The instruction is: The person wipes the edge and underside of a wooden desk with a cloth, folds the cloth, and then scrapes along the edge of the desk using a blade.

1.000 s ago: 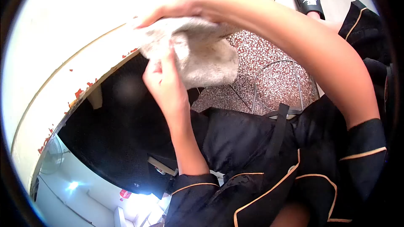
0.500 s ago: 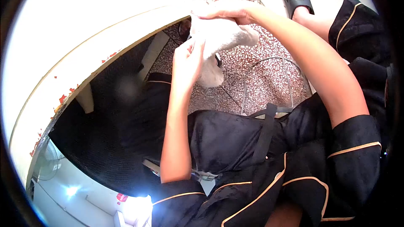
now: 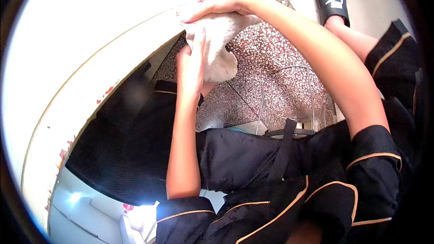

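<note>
A white fluffy cloth (image 3: 219,61) hangs at the edge of the white table, its lower part dangling over the floor. My left hand (image 3: 192,58) grips its left side from below, fingers pointing up along the fabric and thumb bent. Across the cloth's top edge lies my right hand (image 3: 221,7), its fingers closed over the fabric beside the table edge. Bright glare washes out part of the right fingers and the upper cloth.
The white table (image 3: 90,45) has a curved edge with chipped red patches and fills the upper left. Below is a speckled terrazzo floor (image 3: 266,54). A thin metal wire frame (image 3: 309,90) stands near my lap. A foot in a black slide sandal (image 3: 332,0) rests at upper right.
Both hands and the cloth have shifted left and slightly up in view, closer to the table edge. The left fingers have straightened along the cloth. The view itself has moved a little.
</note>
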### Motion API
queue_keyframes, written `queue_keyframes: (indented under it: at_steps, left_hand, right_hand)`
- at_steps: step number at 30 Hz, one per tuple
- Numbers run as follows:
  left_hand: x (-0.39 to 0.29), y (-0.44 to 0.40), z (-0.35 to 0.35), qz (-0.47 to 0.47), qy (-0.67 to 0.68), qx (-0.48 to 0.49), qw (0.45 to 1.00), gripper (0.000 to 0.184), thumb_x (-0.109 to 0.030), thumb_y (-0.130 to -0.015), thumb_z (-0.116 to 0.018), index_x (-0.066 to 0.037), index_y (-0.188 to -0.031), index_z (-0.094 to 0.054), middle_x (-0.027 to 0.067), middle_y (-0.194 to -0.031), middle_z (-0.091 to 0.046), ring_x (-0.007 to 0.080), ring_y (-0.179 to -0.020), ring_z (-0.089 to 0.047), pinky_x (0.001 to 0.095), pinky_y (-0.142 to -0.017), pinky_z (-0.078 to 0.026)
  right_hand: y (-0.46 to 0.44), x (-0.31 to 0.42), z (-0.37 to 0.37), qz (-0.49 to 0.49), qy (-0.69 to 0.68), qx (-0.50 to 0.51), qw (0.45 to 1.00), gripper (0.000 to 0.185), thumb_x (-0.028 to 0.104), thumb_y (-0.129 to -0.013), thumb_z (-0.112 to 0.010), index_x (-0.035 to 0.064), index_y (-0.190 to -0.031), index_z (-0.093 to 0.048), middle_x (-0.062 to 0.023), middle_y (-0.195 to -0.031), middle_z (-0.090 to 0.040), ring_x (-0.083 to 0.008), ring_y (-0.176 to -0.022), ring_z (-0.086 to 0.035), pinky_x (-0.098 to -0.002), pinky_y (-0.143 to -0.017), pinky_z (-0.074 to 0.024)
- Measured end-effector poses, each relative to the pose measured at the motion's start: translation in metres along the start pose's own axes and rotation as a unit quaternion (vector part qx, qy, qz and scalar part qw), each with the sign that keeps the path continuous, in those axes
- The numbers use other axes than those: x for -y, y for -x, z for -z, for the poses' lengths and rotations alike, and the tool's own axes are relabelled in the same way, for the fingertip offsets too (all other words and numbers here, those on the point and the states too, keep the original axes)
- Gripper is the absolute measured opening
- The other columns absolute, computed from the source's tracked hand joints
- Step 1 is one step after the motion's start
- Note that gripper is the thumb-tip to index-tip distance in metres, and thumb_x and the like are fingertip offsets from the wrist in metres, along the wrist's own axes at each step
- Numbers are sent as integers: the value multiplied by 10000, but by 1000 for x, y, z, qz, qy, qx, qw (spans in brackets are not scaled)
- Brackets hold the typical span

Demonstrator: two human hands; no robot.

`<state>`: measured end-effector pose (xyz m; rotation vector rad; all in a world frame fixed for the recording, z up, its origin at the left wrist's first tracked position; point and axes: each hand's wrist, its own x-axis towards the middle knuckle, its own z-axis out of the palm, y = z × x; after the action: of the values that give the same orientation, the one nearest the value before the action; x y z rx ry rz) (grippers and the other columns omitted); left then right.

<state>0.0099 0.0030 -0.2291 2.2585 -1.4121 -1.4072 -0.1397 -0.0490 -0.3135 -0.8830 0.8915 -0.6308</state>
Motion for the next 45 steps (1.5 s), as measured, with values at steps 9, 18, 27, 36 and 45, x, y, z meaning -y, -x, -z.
queue_keyframes:
  at_steps: [9, 18, 27, 36, 45]
  left_hand:
    - [-34, 6, -2, 35, 14, -29, 999, 661, -558, -941, -453, 77, -996, -627, 76, -881, -614, 106, -825, -532, 249, -785, -435]
    - [-32, 15, -4, -63, 70, -107, 990, 475, -304, -1025, -392, 126, -1135, -564, 93, -1058, -627, 98, -986, -537, 239, -868, -420]
    - [-26, 11, -10, -45, 69, -139, 987, 552, -420, -1004, -406, 91, -1020, -616, 85, -929, -638, 104, -870, -541, 251, -799, -439]
    - [-23, 9, -15, 1, 15, -109, 994, 533, -357, -1018, -387, 98, -884, -630, 77, -775, -630, 91, -739, -521, 265, -708, -446]
    - [-28, 23, -12, -81, 60, -147, 984, 521, -317, -1028, -363, 108, -893, -632, 63, -804, -652, 74, -742, -539, 239, -691, -445]
  right_hand:
    - [-28, -19, -7, 34, -108, 70, 991, 489, 358, -720, -783, -18, -1015, -678, -108, -888, -681, -131, -747, -640, -263, -653, -521]
    - [-20, 11, -24, 19, -168, 82, 982, 409, 414, -762, -752, 16, -688, -691, 4, -578, -581, -68, -501, -502, -225, -464, -386]
    - [-21, 20, -11, 28, -13, 46, 998, 443, 478, -713, -768, 39, -696, -711, -19, -576, -599, -83, -472, -513, -230, -444, -388]
    - [-24, -8, -6, -44, -155, 98, 982, 487, 447, -664, -825, -5, -806, -711, -73, -718, -663, -133, -598, -624, -246, -548, -487]
    - [-21, 10, -14, 22, -82, 54, 995, 468, 458, -683, -800, 1, -688, -705, -45, -573, -606, -123, -497, -576, -232, -474, -451]
